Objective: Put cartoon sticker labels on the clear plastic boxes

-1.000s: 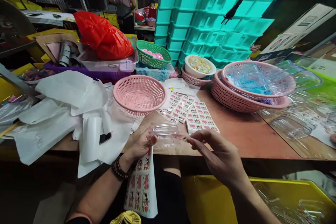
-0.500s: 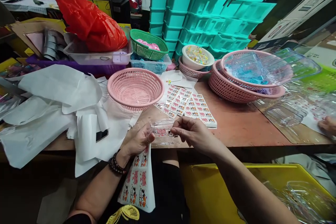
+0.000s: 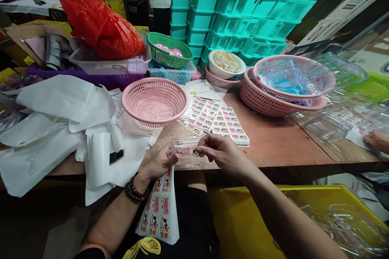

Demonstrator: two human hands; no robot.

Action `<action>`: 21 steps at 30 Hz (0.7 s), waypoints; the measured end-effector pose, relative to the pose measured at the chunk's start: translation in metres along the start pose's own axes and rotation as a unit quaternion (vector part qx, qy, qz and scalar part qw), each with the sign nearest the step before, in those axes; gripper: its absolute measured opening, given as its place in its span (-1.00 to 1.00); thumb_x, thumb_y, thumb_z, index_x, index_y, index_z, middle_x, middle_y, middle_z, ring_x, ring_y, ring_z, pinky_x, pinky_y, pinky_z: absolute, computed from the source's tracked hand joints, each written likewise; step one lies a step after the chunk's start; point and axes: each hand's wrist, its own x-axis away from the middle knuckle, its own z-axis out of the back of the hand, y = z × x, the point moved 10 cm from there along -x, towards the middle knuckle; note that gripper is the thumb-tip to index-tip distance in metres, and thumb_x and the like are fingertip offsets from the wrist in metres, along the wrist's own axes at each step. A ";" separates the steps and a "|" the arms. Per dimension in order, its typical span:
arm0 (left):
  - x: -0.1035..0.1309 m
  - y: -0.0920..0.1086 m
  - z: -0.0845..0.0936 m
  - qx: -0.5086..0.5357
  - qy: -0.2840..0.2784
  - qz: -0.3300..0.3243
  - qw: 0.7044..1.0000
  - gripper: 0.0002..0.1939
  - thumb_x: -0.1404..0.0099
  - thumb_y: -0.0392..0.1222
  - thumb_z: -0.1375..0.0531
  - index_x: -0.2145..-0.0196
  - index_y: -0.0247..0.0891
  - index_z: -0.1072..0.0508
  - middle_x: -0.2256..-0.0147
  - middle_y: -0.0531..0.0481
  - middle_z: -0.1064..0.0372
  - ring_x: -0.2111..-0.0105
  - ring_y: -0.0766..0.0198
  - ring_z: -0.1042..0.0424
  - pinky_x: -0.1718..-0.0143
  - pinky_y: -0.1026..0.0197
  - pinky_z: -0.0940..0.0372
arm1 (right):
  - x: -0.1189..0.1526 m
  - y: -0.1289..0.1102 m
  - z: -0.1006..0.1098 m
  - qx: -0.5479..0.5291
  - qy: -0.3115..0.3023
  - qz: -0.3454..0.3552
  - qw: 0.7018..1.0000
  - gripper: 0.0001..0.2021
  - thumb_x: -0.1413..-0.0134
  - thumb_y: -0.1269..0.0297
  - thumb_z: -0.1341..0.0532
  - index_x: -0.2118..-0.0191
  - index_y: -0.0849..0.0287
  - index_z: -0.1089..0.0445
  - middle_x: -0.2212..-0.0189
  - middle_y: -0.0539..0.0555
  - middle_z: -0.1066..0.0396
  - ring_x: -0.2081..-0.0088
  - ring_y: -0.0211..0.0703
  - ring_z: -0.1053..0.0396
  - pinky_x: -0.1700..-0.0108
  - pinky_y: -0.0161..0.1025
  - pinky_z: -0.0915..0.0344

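Observation:
Near the table's front edge, my left hand [image 3: 162,158] is closed on the left end of a clear plastic case [image 3: 185,142]. From the same hand hangs a sheet of stickers [image 3: 158,214], printed with cartoon figures and pink lettering. My right hand [image 3: 217,149] is closed in a pinch over the case's right part, at a sticker [image 3: 189,151] with pink lettering and a dark figure. Its fingertips partly hide the figure end of that sticker. Behind my hands lies a stack of sticker sheets [image 3: 232,125], with more sheets fanned beside it.
A pink basket [image 3: 154,119] stands behind my hands, with crumpled white backing paper [image 3: 60,101] to its left. Pink baskets [image 3: 273,105] holding clear plastic parts stand at right. Another person's hand [image 3: 377,141] is at the right edge. A yellow crate [image 3: 243,218] sits below the table.
The view has shifted slightly. My right fingers have moved slightly left along the sticker on the case. A person in a light top has come further into view at the back.

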 end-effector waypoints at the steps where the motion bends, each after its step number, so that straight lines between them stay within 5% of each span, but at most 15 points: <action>1: 0.000 -0.001 0.000 0.002 0.000 0.000 1.000 -0.08 -0.07 0.42 -0.29 -0.25 -0.13 -0.30 -0.16 -0.15 -0.42 -0.29 -0.10 -0.21 -0.32 -0.07 -0.09 | 0.000 0.000 0.000 0.002 0.002 0.001 1.000 -0.61 0.05 -0.09 -0.37 0.44 0.18 -0.37 0.53 -0.04 -0.37 0.49 -0.32 -0.22 0.49 -0.33 -0.13; 12: 0.000 0.004 -0.003 -0.003 0.003 0.011 1.000 -0.08 -0.06 0.39 -0.31 -0.26 -0.15 -0.31 -0.01 -0.12 -0.54 -0.18 -0.12 -0.37 -0.20 -0.05 -0.25 | 0.004 0.001 0.002 0.025 0.019 -0.019 0.999 -0.60 0.02 -0.10 -0.36 0.42 0.17 -0.35 0.53 -0.07 -0.35 0.57 -0.38 -0.16 0.61 -0.38 -0.10; 21: -0.001 -0.005 -0.001 0.032 0.002 0.019 0.999 -0.14 -0.12 0.26 -0.35 -0.25 -0.21 -0.25 -0.10 -0.18 -0.47 -0.17 -0.11 -0.38 -0.28 -0.10 -0.14 | 0.003 0.005 0.001 0.066 0.023 -0.007 0.998 -0.67 -0.09 -0.02 -0.29 0.41 0.16 -0.36 0.53 -0.04 -0.37 0.59 -0.36 -0.16 0.61 -0.37 -0.12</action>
